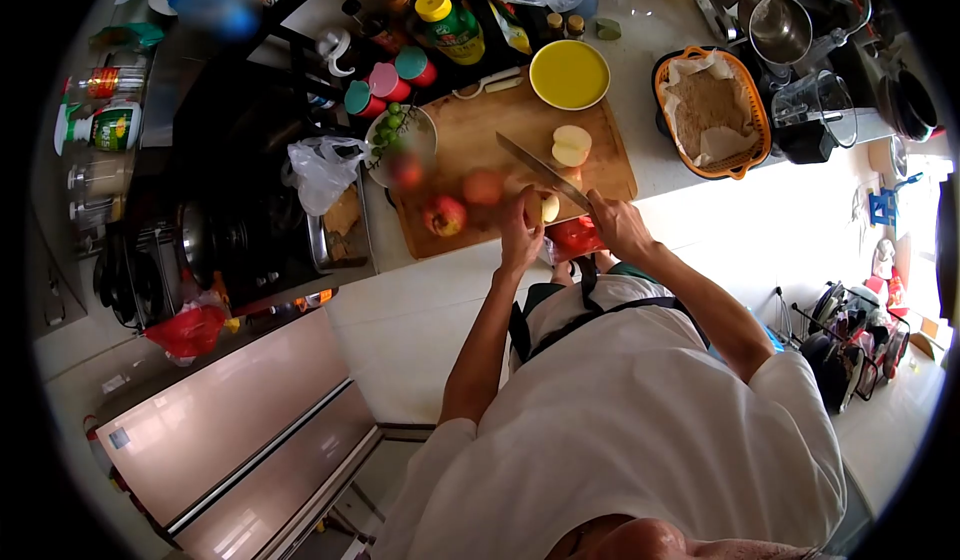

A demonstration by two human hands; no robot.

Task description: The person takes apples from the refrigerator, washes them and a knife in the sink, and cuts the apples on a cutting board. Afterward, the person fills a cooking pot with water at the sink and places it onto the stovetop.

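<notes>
My left hand [520,232] is closed on a small pale piece of apple [549,208] at the front edge of the wooden cutting board [470,140]. In my right hand [618,224] is the handle of a knife [540,171], its blade slanting up and left over the board. A cut apple half [571,145] lies beyond the blade, its pale face showing. Left of my left hand sit a red apple [444,216] and a blurred orange-red fruit [483,187]. A white bowl [424,140] with green grapes [388,130] and a blurred red fruit stands at the board's left.
A yellow plate [569,74] rests at the board's back edge. To the right stands an orange basket [762,125] with a paper liner. Lidded jars [415,66], a yellow-capped bottle [458,35] and a plastic bag [325,175] are at the left. A red bag [576,237] hangs below the front edge.
</notes>
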